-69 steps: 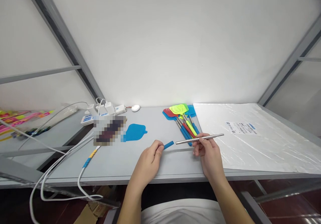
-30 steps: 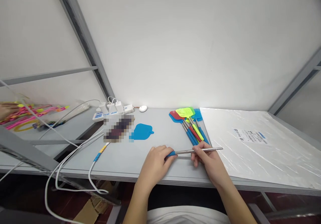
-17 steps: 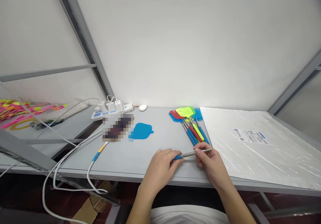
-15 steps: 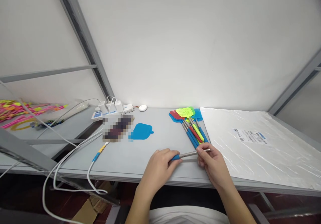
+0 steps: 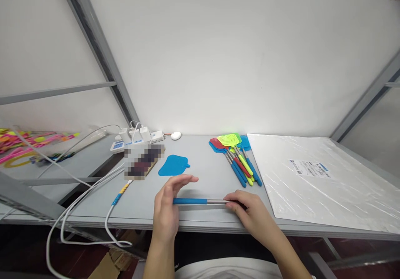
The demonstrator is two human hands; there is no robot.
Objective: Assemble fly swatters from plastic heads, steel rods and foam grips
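Note:
A fly swatter handle (image 5: 190,201), a blue grip with a metal rod, lies level just above the table's front part. My right hand (image 5: 246,210) pinches the rod's right end, whose tip is hidden by the fingers. At the grip's left end my left hand (image 5: 170,204) is open, fingers stretched out, with the handle's end against or close to its palm. A loose blue swatter head (image 5: 173,165) lies flat beyond my left hand. Several fly swatters (image 5: 240,164) with blue, red and yellow-green parts lie in a pile beyond my right hand.
A white wrapped flat package (image 5: 312,179) covers the table's right side. At the left are a pixelated object (image 5: 143,162), a power strip (image 5: 118,145) with plugs, white cables (image 5: 90,191) and a small white round device (image 5: 176,135). Colourful items (image 5: 28,143) lie on the neighbouring table.
My left hand has let go of the blue grip, opened and moved left to its end. My right hand has shifted left and down, bringing the handle along.

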